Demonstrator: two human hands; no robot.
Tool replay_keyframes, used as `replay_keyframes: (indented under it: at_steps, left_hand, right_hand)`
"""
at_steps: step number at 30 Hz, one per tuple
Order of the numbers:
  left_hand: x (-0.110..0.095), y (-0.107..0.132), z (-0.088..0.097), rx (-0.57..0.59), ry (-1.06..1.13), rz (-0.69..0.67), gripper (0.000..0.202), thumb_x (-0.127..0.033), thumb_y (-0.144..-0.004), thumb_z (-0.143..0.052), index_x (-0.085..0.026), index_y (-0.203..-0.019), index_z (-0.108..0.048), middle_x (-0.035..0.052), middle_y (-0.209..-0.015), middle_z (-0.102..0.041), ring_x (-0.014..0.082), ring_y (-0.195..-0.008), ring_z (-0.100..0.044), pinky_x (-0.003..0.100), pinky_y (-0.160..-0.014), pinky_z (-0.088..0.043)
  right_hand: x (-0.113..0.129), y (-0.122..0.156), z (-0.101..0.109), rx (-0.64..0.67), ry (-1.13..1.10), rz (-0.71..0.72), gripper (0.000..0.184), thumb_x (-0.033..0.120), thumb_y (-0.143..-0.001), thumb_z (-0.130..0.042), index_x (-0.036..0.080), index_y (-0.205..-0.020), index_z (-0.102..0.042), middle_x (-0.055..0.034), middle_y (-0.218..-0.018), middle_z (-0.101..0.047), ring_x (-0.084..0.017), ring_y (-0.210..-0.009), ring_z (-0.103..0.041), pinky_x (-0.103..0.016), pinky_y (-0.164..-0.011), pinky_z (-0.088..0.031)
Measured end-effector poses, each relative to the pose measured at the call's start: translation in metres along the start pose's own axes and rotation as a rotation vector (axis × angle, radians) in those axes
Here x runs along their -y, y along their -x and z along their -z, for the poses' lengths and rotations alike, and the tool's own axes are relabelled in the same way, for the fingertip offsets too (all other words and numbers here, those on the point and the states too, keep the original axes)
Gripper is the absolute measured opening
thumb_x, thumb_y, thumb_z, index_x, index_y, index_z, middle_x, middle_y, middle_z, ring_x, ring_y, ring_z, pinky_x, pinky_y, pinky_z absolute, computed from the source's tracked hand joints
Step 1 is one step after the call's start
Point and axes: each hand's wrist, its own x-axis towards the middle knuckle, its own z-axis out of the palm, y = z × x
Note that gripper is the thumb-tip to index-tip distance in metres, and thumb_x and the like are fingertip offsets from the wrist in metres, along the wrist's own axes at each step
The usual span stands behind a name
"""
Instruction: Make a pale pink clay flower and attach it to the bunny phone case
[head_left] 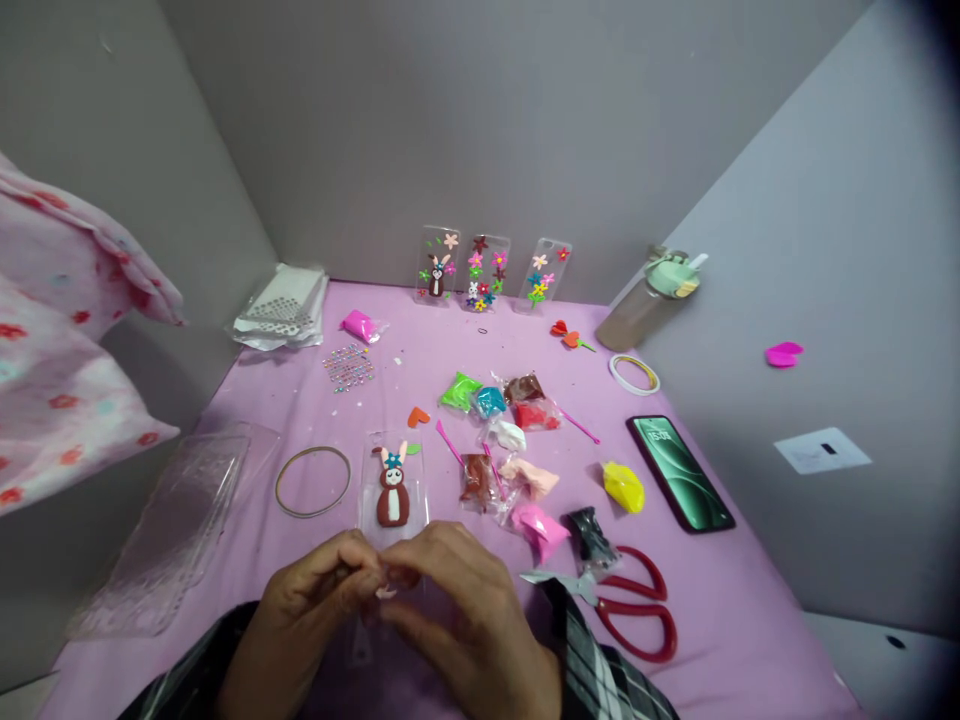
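Grey board walls [450, 120] box in a lilac cloth-covered bench [739, 610]. Landmark: a clear plastic phone case [369, 480] lying flat near the bench's front edge. Well behind that case stand three clear cases decorated with clay flowers [491, 270]. To its right lie red-handled steel scissors [634, 610], a smartphone with a green screen [679, 472] and, closer in, small plastic bags of soft coloured clay [480, 450]. On the case lies a smooth brown clay rabbit [392, 497] with a white belly, long ears and a teal flower. Over the case's near end, left hand [315, 590] and right hand [465, 610] are pressed together, fingertips pinching a tiny pale clay scrap [386, 592], its shape mostly hidden. Clay looks soft, so light fingertip pressure should suit it.
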Motion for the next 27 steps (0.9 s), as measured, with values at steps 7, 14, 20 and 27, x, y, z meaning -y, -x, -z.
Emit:
replay_keyframes:
  at_steps: [7,14,20,27]
  left_hand:
    - [0.004,0.000,-0.008,-0.060,0.181,0.093,0.026,-0.048,-0.078,-0.080,-0.027,-0.090,-0.072,-0.0022,-0.076,-0.073,0.0152,-0.070,-0.068,0.019,-0.064,-0.056]
    - [-0.003,-0.004,-0.006,-0.055,0.113,0.097,0.022,-0.042,-0.073,-0.083,-0.023,-0.074,-0.071,-0.0034,-0.066,-0.068,0.0133,-0.064,-0.063,0.018,-0.059,-0.053]
    - [-0.002,-0.004,-0.006,-0.016,0.124,0.150,0.021,-0.041,-0.073,-0.083,-0.024,-0.078,-0.073,-0.0035,-0.070,-0.070,0.0140,-0.069,-0.066,0.018,-0.065,-0.055]
    - [-0.007,-0.004,-0.007,-0.031,0.067,0.132,0.023,-0.042,-0.073,-0.081,-0.022,-0.077,-0.070,-0.0032,-0.068,-0.067,0.0142,-0.068,-0.064,0.018,-0.063,-0.054]
  right_hand:
    - [-0.006,0.001,-0.006,-0.108,0.141,0.072,0.010,0.020,-0.098,-0.066,0.019,-0.108,-0.066,-0.0039,-0.089,-0.071,-0.017,-0.083,-0.064,-0.028,-0.075,-0.050]
    - [-0.008,0.001,-0.003,-0.050,0.112,0.112,0.012,0.018,-0.101,-0.060,0.017,-0.110,-0.067,-0.0054,-0.092,-0.073,-0.016,-0.084,-0.066,-0.028,-0.077,-0.052]
    - [-0.009,0.001,-0.002,-0.049,0.101,0.115,0.013,0.015,-0.102,-0.056,0.016,-0.106,-0.068,-0.0069,-0.090,-0.072,-0.017,-0.084,-0.066,-0.028,-0.077,-0.053]
    - [-0.010,0.001,-0.003,-0.044,0.050,0.055,0.013,0.014,-0.101,-0.055,0.017,-0.100,-0.067,-0.0069,-0.091,-0.070,-0.017,-0.086,-0.065,-0.027,-0.078,-0.053]
